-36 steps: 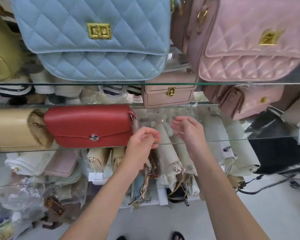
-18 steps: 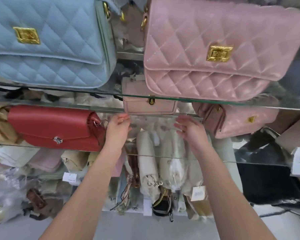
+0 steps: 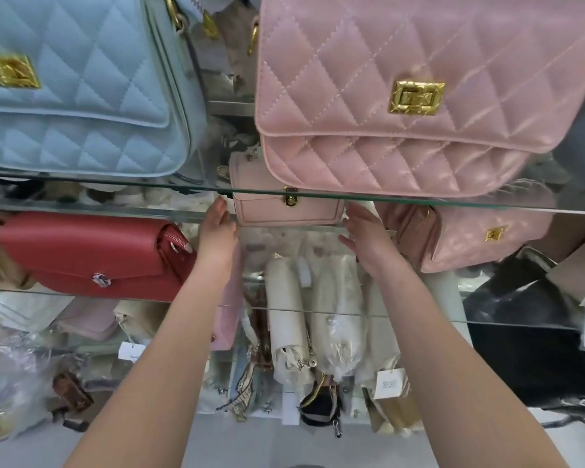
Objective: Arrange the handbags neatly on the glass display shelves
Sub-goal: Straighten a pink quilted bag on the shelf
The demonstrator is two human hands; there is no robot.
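Both hands are raised toward the middle glass shelf (image 3: 301, 309), fingers straight and spread, gripping nothing. We log the left hand (image 3: 217, 231) at nine o'clock of the small smooth pale-pink handbag with a gold clasp (image 3: 284, 211) and the right hand (image 3: 365, 238) at three o'clock; contact with it we cannot tell. The bag stands upright toward the shelf's back, crossed by the upper glass shelf's edge (image 3: 183, 185). At its eight o'clock is a red smooth flap handbag (image 3: 92, 255), and at four o'clock a small quilted pink handbag (image 3: 480, 241). Above it we note a quilted light-blue handbag (image 3: 81, 106) at ten o'clock and a large quilted pink handbag (image 3: 402, 113) at one o'clock.
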